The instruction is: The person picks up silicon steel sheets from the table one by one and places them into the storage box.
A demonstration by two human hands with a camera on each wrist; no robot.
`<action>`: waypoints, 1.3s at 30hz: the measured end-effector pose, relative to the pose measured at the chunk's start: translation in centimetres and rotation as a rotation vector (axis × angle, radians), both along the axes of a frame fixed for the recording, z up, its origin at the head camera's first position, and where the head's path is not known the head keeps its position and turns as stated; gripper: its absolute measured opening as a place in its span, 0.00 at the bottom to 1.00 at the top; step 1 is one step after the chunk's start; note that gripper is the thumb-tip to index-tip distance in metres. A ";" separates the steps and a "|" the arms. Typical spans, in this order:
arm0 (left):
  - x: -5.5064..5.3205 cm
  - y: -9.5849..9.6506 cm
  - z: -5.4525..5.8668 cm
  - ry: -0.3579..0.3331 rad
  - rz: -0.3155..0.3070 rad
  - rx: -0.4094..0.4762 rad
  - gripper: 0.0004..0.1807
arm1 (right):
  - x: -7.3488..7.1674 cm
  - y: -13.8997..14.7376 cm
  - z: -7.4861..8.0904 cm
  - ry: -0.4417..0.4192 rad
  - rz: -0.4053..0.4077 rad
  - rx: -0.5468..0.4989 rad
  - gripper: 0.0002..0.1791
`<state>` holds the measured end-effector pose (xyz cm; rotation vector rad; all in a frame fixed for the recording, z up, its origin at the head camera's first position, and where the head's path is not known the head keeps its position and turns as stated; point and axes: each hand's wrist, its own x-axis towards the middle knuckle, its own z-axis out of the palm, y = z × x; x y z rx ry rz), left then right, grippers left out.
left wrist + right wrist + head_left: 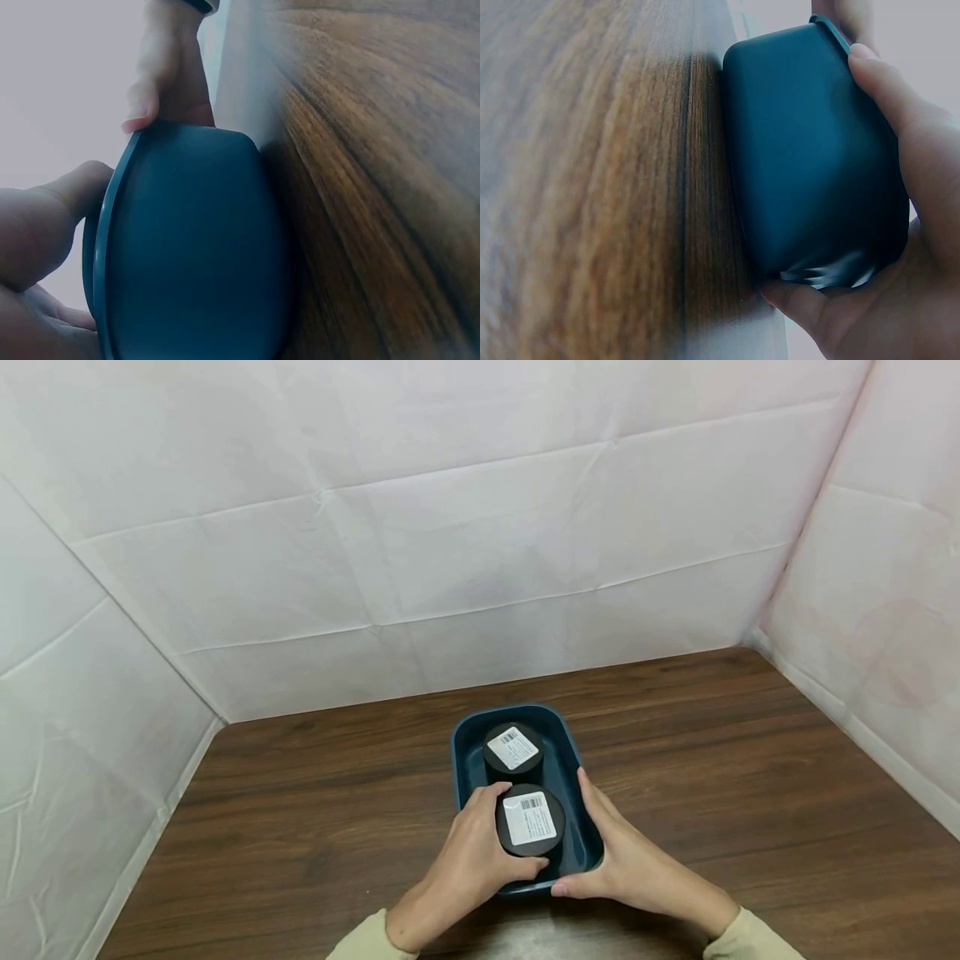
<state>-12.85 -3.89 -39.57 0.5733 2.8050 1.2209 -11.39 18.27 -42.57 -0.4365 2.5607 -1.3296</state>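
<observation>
Two black round containers, each with a white barcode label on top, stand upright in a dark teal rectangular tray [558,752]. My left hand [474,843] reaches over the tray's left rim and grips the near container [530,821] between thumb and fingers. Just behind it sits the far container [513,748], which no hand appears to hold. At the near right corner, my right hand [630,856] holds the tray, thumb on the near rim and fingers along the right side. In the right wrist view, the tray wall [802,150] lies between the right thumb and fingers.
The tray rests on a brown wood-grain table [337,785]. White sheeting [465,543] rises behind the table's far edge and along both sides. Light reflects off the tabletop close to the front, between the forearms.
</observation>
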 end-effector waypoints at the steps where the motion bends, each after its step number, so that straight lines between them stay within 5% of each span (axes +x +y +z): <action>1: 0.0 0.0 0.0 0.002 0.003 -0.001 0.49 | 0.0 0.0 0.0 0.002 0.004 -0.002 0.74; 39: -0.5 1.0 -0.2 0.002 -0.003 -0.064 0.49 | 0.0 0.0 -0.1 0.013 -0.005 0.019 0.74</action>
